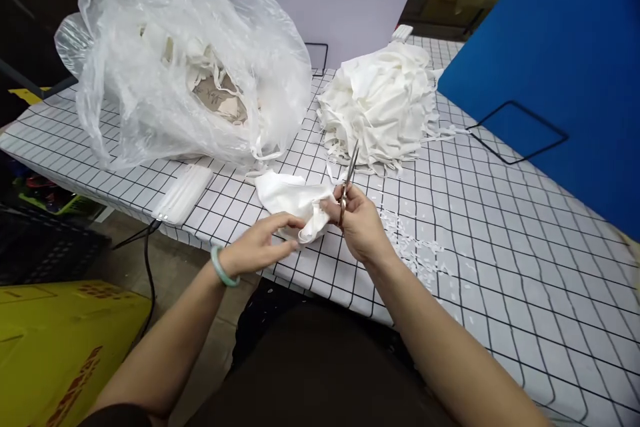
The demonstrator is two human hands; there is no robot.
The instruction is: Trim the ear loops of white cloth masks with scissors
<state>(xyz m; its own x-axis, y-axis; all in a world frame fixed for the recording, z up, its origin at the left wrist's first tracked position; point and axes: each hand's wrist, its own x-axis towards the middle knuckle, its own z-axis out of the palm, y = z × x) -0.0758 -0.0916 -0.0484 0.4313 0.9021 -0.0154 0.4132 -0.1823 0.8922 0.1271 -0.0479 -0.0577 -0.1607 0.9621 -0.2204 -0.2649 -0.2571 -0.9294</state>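
Observation:
My right hand [363, 227] is closed round a pair of scissors [352, 163], whose blades point away over the table. Its thumb and fingertips also pinch the gathered edge of a white cloth piece [285, 192] lying near the table's front edge. My left hand [263, 240], with a pale green bangle on its wrist, reaches the cloth's near left side. Its index finger touches the fabric, while the thumb stays apart from it. Just beyond the scissors rises a heap of white cloth pieces [383, 97] with narrow straps.
A clear plastic bag [200, 67] holding white pieces stands at the back left. A white slatted plastic device with a cable [184, 193] lies at the front edge. Small white scraps [417, 250] litter the checked tablecloth [510, 267]. Blue [560, 73] and pale panels stand behind.

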